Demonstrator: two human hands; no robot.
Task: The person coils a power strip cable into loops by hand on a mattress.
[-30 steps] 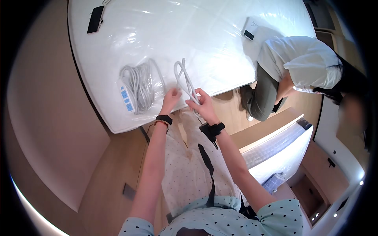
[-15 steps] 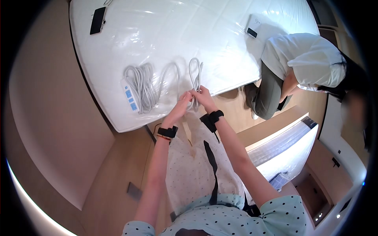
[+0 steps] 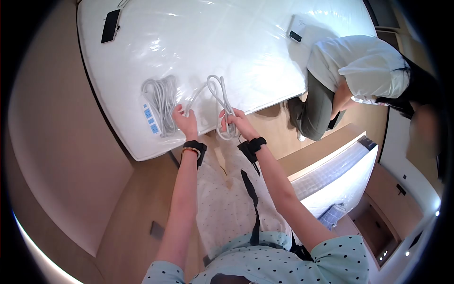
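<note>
A grey extension cable [image 3: 161, 97] lies in a thick coil on the plastic-covered mattress, beside its white power strip [image 3: 150, 118] with blue socket faces. My right hand [image 3: 238, 121] is closed around a smaller bundle of cable loops [image 3: 221, 92] near the mattress edge. Close to the large coil, my left hand [image 3: 187, 124] has its thumb and fingers apart. The cable stretch between coil and bundle runs down to its fingertips; whether they touch it I cannot tell. Black bands are on both wrists.
A phone [image 3: 110, 26] lies at the mattress's far left. Near the far right, a white box [image 3: 298, 23] has a small black device [image 3: 295, 36] on it. At right a person [image 3: 359, 66] crouches beside the mattress [image 3: 236, 42]. Another wrapped mattress [image 3: 340, 184] stands lower right.
My hands were together at the cable loops; my left hand has moved left toward the large coil and its fingers have parted. My right hand keeps the loops, which now lean left.
</note>
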